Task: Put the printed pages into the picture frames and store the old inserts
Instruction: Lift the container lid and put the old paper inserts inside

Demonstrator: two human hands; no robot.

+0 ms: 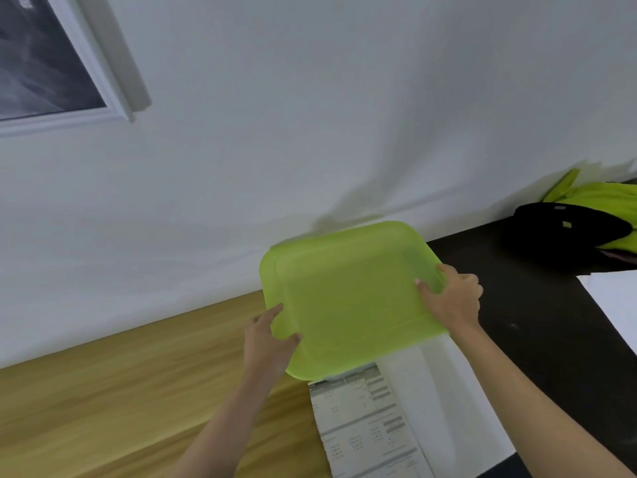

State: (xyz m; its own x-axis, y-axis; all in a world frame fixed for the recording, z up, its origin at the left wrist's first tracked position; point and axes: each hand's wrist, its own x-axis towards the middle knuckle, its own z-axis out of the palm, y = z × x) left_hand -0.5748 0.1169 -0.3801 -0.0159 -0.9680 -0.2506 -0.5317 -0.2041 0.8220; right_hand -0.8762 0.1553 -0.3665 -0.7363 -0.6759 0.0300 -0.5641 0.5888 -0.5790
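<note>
A translucent lime-green plastic lid (348,294) is lifted and tilted toward me in front of the white wall. My left hand (269,343) grips its lower left corner, thumb on the front face. My right hand (455,298) grips its right edge, fingers curled round the rim. Below the lid lie a printed page (365,426) with grey tables and a white sheet (441,391) beside it. A white picture frame (103,108) with a dark photo hangs on the wall at the upper left.
A wooden tabletop (120,391) spreads to the left and a dark surface (537,326) to the right. A black and neon-yellow piece of clothing (579,225) lies at the far right. Another white sheet (617,301) shows at the right edge.
</note>
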